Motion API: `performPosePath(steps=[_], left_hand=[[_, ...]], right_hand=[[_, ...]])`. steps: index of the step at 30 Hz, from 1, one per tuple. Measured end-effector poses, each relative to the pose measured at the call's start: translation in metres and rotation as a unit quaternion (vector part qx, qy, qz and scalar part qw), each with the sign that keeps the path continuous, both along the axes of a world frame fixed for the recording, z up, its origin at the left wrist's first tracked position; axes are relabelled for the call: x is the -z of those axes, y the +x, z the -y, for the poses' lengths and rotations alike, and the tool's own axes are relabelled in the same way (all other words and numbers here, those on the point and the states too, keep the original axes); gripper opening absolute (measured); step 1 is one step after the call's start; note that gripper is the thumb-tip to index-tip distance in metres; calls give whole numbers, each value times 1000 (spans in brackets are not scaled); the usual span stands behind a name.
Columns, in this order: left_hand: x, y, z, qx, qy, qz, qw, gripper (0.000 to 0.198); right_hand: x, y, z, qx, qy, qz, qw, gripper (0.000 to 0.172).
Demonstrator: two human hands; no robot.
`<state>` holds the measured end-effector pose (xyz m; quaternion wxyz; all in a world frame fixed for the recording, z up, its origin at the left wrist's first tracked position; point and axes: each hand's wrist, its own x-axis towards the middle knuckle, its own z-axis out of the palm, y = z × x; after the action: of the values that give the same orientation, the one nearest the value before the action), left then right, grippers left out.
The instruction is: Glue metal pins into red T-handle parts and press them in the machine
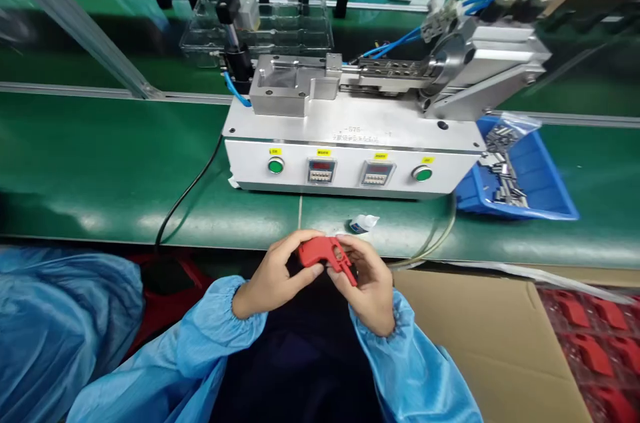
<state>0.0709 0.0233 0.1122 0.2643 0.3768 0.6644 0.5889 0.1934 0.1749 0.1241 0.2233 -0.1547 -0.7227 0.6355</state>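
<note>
Both hands hold a red plastic housing (320,250) just in front of the bench edge. My left hand (280,273) pinches its wide left end between thumb and fingers. On the narrower right end, with its round opening, my right hand (367,283) is closed; some of its fingers are hidden behind the part. Beyond the hands stands a bench machine (350,159) with green buttons, two small displays and a metal fixture (283,86) on top. A small crumpled white and dark packet (364,223) lies on the bench between the hands and the machine.
At the machine's right sits a blue bin (545,173) with metal pins and a plastic bag. A cardboard box (465,336) and a tray of red parts (595,349) are at lower right. A black cable (193,189) crosses the bench. Another person's blue sleeve (65,316) is at left.
</note>
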Motion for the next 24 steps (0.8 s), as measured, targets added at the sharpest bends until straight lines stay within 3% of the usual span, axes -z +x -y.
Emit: performPosePath(steps=[3, 6, 8, 13, 15, 17, 20, 21, 22, 24], left_hand=[[11, 10, 3, 12, -46, 45, 998, 40], [23, 17, 3, -14, -88, 51, 995, 44], [28, 17, 3, -15, -99, 64, 993, 52], [25, 1, 1, 59, -91, 171, 979, 49], [22, -8, -1, 51, -91, 205, 973, 46], [22, -14, -3, 15, -77, 231, 970, 45], [25, -19, -6, -36, -50, 264, 963, 46], [26, -19, -7, -44, -39, 270, 961, 46], [28, -20, -9, -46, -31, 273, 961, 46], [30, -23, -12, -40, -23, 266, 963, 47]], right_hand=[[4, 5, 4, -4, 44, -5, 999, 36], [9, 8, 4, -9, 113, -10, 994, 45], [11, 8, 2, 3, 151, -13, 988, 40], [8, 10, -5, -44, 179, -21, 983, 32], [10, 12, -7, -51, 193, -30, 980, 36], [15, 14, -10, 28, 208, -57, 976, 38], [29, 14, -23, 229, 216, -76, 946, 41], [34, 12, -30, 265, 215, -59, 938, 45], [39, 9, -37, 270, 215, -32, 938, 47], [45, 0, -51, 220, 214, 25, 951, 41]])
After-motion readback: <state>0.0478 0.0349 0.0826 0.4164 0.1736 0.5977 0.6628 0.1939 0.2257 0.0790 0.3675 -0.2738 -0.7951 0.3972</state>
